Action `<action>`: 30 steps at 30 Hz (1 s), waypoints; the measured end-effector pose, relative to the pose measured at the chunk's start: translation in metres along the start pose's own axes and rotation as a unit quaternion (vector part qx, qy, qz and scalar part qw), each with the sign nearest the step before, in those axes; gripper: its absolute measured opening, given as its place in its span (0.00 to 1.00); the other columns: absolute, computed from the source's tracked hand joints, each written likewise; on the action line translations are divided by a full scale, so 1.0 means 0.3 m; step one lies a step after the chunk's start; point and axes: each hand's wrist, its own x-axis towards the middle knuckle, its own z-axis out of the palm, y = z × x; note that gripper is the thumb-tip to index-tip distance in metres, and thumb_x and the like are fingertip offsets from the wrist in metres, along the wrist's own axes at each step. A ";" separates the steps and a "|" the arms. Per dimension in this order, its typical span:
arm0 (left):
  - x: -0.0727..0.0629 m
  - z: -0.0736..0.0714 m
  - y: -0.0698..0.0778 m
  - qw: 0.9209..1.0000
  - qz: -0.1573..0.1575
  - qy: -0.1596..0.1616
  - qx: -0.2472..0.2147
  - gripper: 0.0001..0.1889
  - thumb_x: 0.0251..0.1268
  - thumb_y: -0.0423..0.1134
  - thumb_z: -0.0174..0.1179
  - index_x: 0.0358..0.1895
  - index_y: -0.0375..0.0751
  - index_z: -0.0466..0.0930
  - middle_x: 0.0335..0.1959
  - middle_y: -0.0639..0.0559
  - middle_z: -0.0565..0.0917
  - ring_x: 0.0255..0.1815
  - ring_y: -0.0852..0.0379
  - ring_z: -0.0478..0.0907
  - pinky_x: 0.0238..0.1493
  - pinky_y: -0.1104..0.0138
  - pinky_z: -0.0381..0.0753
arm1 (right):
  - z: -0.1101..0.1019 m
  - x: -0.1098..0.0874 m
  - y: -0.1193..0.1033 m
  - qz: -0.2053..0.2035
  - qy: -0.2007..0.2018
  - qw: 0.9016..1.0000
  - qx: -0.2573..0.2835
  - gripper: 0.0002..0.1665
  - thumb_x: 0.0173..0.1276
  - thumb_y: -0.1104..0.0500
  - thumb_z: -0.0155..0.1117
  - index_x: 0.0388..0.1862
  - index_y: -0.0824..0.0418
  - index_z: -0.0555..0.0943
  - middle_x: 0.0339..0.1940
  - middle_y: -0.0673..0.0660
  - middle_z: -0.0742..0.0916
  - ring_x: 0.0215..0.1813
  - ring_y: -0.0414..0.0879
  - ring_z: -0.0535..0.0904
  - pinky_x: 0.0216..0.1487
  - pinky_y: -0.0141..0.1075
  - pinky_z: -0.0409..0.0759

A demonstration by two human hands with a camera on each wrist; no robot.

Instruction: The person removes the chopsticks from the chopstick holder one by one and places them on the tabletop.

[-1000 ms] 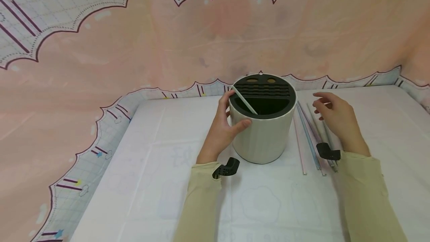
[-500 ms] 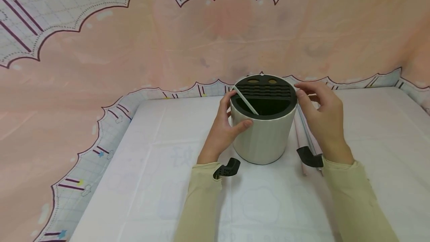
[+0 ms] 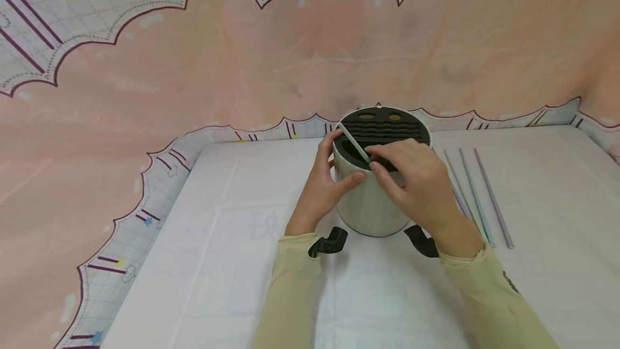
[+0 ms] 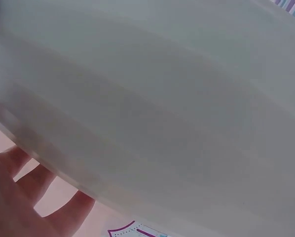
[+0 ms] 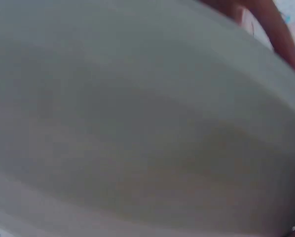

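A white cylindrical holder (image 3: 370, 209) stands upright on the table; its black top (image 3: 382, 132) has slots, two small holes and a wide front opening. My left hand (image 3: 317, 187) grips its left side, thumb across the front; in the left wrist view fingers (image 4: 71, 212) reach behind the white wall (image 4: 157, 108). A thin pale stick (image 3: 353, 141) leans in the opening, its upper end over the left rim. Over the front rim, my right hand (image 3: 416, 182) pinches the stick low down between thumb and forefinger. The white wall (image 5: 118, 118) fills most of the right wrist view.
To the right of the holder several thin coloured sticks lie on the white-covered table (image 3: 232, 268), among them a purple stick (image 3: 494, 198) and a blue stick (image 3: 477, 195). A peach patterned cloth (image 3: 271, 69) hangs behind the table.
My right hand has moved left, from above the loose sticks past the holder's right rim to the leaning stick. My left hand keeps its grip and the holder stays in place.
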 end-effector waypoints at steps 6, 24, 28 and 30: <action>0.003 0.004 0.002 1.000 0.003 0.003 0.006 0.43 0.44 0.67 0.58 0.65 0.71 0.45 0.66 0.67 0.53 0.65 0.66 0.52 0.61 0.55 0.58 | -0.006 -0.001 -0.019 -0.017 -0.051 0.997 -0.058 0.21 0.66 0.48 0.52 0.48 0.62 0.78 0.34 0.55 0.85 0.36 0.49 0.78 0.44 0.45 0.70; -0.003 -0.003 0.001 1.000 -0.017 0.000 -0.002 0.45 0.39 0.71 0.56 0.65 0.73 0.46 0.65 0.68 0.53 0.65 0.66 0.51 0.62 0.56 0.58 | -0.085 0.018 -0.020 0.134 0.097 0.967 0.192 0.14 0.61 0.73 0.55 0.46 0.68 0.77 0.32 0.56 0.83 0.35 0.41 0.77 0.36 0.26 0.76; -0.005 -0.003 0.002 1.000 -0.017 0.000 -0.005 0.44 0.39 0.70 0.57 0.64 0.74 0.47 0.65 0.69 0.55 0.64 0.67 0.51 0.62 0.57 0.58 | -0.131 0.039 -0.032 0.168 0.214 0.914 0.301 0.12 0.61 0.73 0.53 0.45 0.77 0.74 0.32 0.66 0.81 0.36 0.49 0.78 0.35 0.33 0.80; -0.006 -0.005 0.002 1.000 -0.019 0.000 -0.004 0.44 0.39 0.70 0.58 0.64 0.75 0.46 0.64 0.69 0.55 0.64 0.67 0.51 0.62 0.57 0.58 | -0.153 0.046 -0.024 0.178 0.272 0.883 0.338 0.13 0.62 0.72 0.54 0.45 0.78 0.73 0.31 0.68 0.80 0.35 0.52 0.78 0.35 0.35 0.80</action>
